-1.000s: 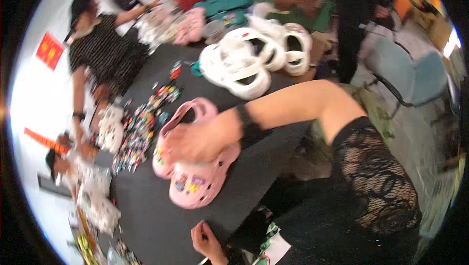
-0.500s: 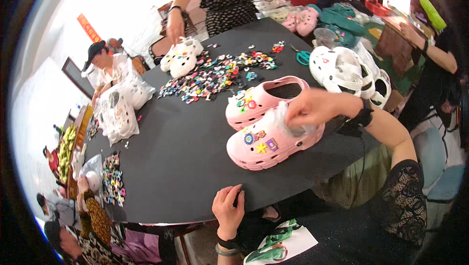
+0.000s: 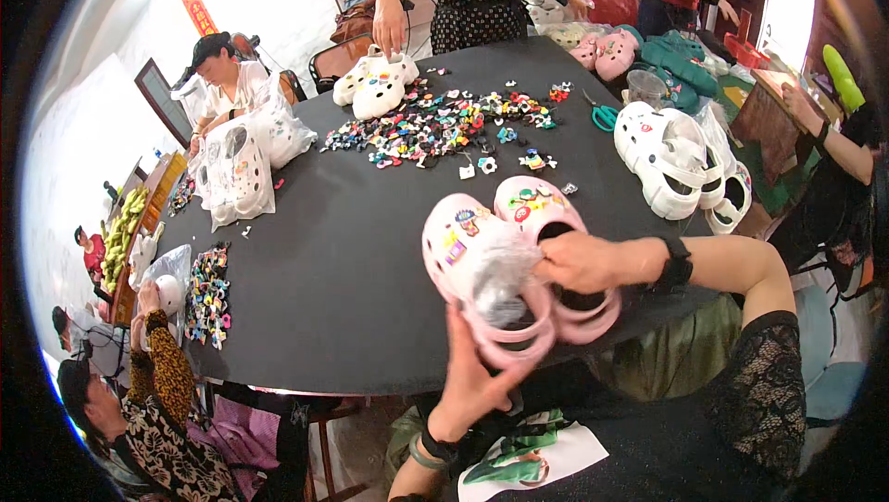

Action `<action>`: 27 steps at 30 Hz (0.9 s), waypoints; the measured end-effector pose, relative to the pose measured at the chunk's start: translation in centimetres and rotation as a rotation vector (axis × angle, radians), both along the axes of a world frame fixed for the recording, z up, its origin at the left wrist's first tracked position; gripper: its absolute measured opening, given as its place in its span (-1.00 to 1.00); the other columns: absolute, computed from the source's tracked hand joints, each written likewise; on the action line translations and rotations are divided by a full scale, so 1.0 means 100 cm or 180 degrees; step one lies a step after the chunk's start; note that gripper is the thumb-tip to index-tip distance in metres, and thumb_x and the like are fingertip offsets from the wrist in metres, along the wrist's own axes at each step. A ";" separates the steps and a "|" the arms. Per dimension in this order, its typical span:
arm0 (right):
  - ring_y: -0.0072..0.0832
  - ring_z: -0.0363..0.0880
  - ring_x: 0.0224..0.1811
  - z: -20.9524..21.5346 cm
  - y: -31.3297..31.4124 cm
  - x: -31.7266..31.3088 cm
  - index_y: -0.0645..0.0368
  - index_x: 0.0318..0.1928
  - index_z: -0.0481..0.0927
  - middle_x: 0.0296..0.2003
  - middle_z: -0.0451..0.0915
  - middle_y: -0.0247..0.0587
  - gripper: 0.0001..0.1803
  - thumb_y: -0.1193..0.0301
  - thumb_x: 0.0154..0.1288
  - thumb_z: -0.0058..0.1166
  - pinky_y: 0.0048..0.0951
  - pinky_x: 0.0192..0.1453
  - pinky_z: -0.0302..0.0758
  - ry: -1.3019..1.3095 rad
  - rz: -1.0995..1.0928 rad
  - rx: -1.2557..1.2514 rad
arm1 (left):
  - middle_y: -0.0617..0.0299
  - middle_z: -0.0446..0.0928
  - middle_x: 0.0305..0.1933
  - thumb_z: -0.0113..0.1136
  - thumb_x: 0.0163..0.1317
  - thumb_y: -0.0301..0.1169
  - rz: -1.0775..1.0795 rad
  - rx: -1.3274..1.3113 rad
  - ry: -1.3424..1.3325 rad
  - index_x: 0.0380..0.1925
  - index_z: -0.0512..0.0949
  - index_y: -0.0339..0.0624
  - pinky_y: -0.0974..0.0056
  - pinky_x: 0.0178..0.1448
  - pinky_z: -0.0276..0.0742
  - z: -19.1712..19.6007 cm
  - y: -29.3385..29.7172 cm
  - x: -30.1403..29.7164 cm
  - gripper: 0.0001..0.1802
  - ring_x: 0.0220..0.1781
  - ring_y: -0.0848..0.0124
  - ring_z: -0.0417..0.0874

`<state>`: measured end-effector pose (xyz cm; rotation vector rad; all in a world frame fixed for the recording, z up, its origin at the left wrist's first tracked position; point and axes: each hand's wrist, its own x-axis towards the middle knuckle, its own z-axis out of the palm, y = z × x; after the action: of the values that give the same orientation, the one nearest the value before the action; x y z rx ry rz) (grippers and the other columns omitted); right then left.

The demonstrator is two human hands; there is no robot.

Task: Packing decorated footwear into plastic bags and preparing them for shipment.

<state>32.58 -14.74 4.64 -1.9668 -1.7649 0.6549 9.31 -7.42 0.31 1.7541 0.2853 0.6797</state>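
Note:
A pair of pink clogs stands side by side on the dark table in front of me, toes pointing away. The left pink clog [image 3: 444, 233] carries colourful charms and has clear crumpled plastic [image 3: 505, 280] in its opening. Charms also dot the right pink clog [image 3: 530, 198]. My left hand [image 3: 468, 368] holds the left clog around its outer side and heel, thumb near the back strap. Bent over the inner rims where the two clogs meet, my right hand [image 3: 588, 261] grips them; its fingertips are partly hidden beside the plastic.
Loose charms [image 3: 444, 127] lie heaped beyond the clogs. White clogs [image 3: 657, 159] and teal scissors [image 3: 604, 117] are at the right. A person's hand [image 3: 391, 25] touches other white clogs [image 3: 378, 85] at the far side. Bagged clogs [image 3: 236, 173] and more charms [image 3: 208, 294] are at the left.
The pink clogs have turned from pointing left to pointing away from me. My left hand has risen from the table edge onto the left clog. My right hand has moved slightly nearer.

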 end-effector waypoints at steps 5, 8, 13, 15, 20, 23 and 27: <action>0.11 0.50 -0.18 -0.013 0.016 -0.047 0.37 -0.31 0.48 -0.27 0.49 0.27 -0.65 0.29 0.35 -0.22 -0.03 -0.06 0.43 0.0488 0.0123 0.0477 | 0.03 0.28 0.25 0.20 0.00 -0.63 0.0516 -0.0472 -0.0173 0.34 0.02 -0.35 0.25 0.30 0.27 0.022 0.056 -0.016 -0.12 0.22 0.33 0.37; 0.01 0.50 -0.23 -0.005 0.014 -0.068 0.36 -0.27 0.46 -0.25 0.43 0.15 -0.74 0.35 0.28 -0.11 -0.13 -0.11 0.47 -0.0403 0.0735 0.0800 | 0.04 0.43 0.14 0.11 -0.07 -0.62 0.0366 -0.1123 -0.0403 0.27 0.18 -0.44 0.28 0.26 0.32 0.025 0.083 -0.033 -0.22 0.13 0.32 0.49; -0.22 0.54 -0.27 0.006 -0.009 -0.063 0.24 -0.16 0.48 -0.26 0.49 -0.10 -0.76 0.43 0.15 0.07 -0.26 -0.20 0.51 -0.0443 0.1382 0.2398 | 0.02 0.46 0.13 -0.04 -0.31 -0.53 0.0439 -0.1313 -0.0347 0.20 0.27 -0.49 0.27 0.30 0.31 -0.002 0.106 -0.055 -0.15 0.15 0.28 0.50; -0.22 0.54 -0.27 0.020 -0.015 -0.045 0.24 -0.16 0.49 -0.27 0.50 -0.09 -0.75 0.45 0.13 0.08 -0.27 -0.18 0.51 -0.0551 0.1149 0.2493 | 0.01 0.48 0.09 -0.06 -0.35 -0.53 0.0594 -0.1353 -0.0291 0.19 0.29 -0.50 0.27 0.31 0.31 0.007 0.099 -0.054 -0.14 0.14 0.27 0.51; -0.05 0.54 -0.12 0.004 0.005 0.022 0.28 -0.02 0.46 -0.19 0.54 0.00 -0.67 0.33 0.29 0.04 -0.23 0.01 0.48 -0.0203 -0.0205 0.2205 | -0.01 0.53 0.01 -0.10 -0.36 -0.50 0.0934 -0.1332 -0.0263 0.13 0.35 -0.53 0.29 0.27 0.35 0.017 0.104 -0.043 -0.18 0.07 0.26 0.56; -0.09 0.36 0.24 -0.045 0.028 0.059 0.26 0.31 0.13 0.12 0.41 0.19 -0.32 0.04 0.40 -0.15 -0.29 0.33 0.21 0.0143 -0.0232 0.1780 | 0.00 0.57 -0.07 -0.20 -0.22 -0.52 0.1236 -0.0650 -0.0277 -0.06 0.49 -0.54 0.34 0.12 0.45 -0.001 0.124 -0.044 -0.39 -0.06 0.30 0.60; -0.14 0.31 0.28 -0.047 0.042 0.056 0.28 0.33 0.08 0.19 0.35 0.12 -0.20 -0.13 0.39 -0.28 -0.37 0.32 0.21 0.1664 -0.0078 0.0425 | 0.07 0.59 -0.13 -0.20 0.06 -0.58 0.1055 -0.1032 -0.0431 -0.19 0.55 -0.55 0.31 0.00 0.49 -0.013 0.139 -0.053 -0.62 -0.12 0.37 0.60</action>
<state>38.17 -10.52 -0.06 -1.5442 -1.4187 0.9172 3.97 6.50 -1.03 1.3571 0.5681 0.9298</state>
